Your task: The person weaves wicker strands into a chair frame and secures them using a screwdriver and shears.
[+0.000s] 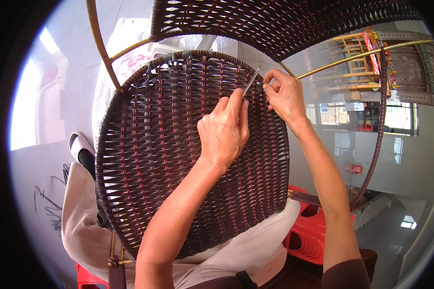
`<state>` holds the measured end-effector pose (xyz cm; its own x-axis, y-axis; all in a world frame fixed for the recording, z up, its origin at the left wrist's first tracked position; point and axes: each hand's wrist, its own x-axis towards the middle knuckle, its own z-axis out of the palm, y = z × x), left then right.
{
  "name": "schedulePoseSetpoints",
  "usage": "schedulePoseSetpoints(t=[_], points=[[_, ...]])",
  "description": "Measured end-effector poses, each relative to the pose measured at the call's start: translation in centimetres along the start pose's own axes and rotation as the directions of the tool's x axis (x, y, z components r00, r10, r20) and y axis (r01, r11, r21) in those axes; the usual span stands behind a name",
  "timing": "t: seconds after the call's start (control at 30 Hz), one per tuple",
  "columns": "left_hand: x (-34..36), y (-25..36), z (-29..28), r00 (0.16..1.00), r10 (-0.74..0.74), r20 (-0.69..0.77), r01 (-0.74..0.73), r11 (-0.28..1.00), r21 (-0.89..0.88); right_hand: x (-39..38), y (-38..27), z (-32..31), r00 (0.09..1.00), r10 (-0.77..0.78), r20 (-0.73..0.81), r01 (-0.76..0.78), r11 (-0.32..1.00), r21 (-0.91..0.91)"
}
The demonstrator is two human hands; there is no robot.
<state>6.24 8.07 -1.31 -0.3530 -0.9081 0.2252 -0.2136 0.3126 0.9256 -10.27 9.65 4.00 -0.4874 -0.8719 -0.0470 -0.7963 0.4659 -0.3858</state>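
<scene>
Woven chair seat (169, 159), dk brown w/ red strands, sits over the person's lap, apparently on the pale trousers (79, 207). L hand (222, 130) is near the upper-R part of the weave; its fingers are closed round a slim pointed metal tool (252, 82), tip up toward the rim; exact type can't tell. R hand (285, 94) is at the seat's upper-R edge, fingers curled, thumb & forefinger tips close together; can't tell if fully closed or w/ a strand between.

Progress, as judged: weave runs edge to edge, so the bulk looks done; backrest (255, 21) beyond the far edge looks woven too. Apparently left: finishing along the far edge, as short strip ends (152, 74) stick out at upper L, & whatever's under the R fingers. Loose dk strips (58, 224) lie on the floor, off the seat's L edge.
</scene>
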Motion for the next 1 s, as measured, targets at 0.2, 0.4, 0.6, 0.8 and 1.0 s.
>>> schedulePoseSetpoints(t=[0.2, 0.4, 0.6, 0.8, 1.0], points=[[0.0, -0.2, 0.0, 1.0, 0.014, -0.003, -0.014, 1.0, 0.011, 0.0, -0.3, -0.8, 0.994, -0.105, 0.032, 0.108, 0.984, -0.141], [0.0, -0.1, 0.1, 1.0, 0.007, 0.009, -0.007, 1.0, 0.007, -0.1, -0.4, -1.3, 0.967, -0.248, 0.051, 0.253, 0.943, -0.216], [0.0, -0.5, 0.4, 0.997, 0.066, -0.04, -0.066, 0.998, 0.002, 0.1, -1.6, -2.1, 0.968, -0.205, 0.145, 0.236, 0.94, -0.245], [-0.1, -0.4, 0.4, 0.998, 0.065, -0.027, -0.065, 0.998, 0.008, 0.6, -0.4, -2.8, 0.889, -0.381, 0.253, 0.439, 0.868, -0.234], [0.0, -0.2, 0.0, 1.0, 0.011, -0.019, -0.011, 1.0, 0.01, -0.5, 1.3, -2.0, 0.788, -0.61, 0.08, 0.608, 0.753, -0.253]])
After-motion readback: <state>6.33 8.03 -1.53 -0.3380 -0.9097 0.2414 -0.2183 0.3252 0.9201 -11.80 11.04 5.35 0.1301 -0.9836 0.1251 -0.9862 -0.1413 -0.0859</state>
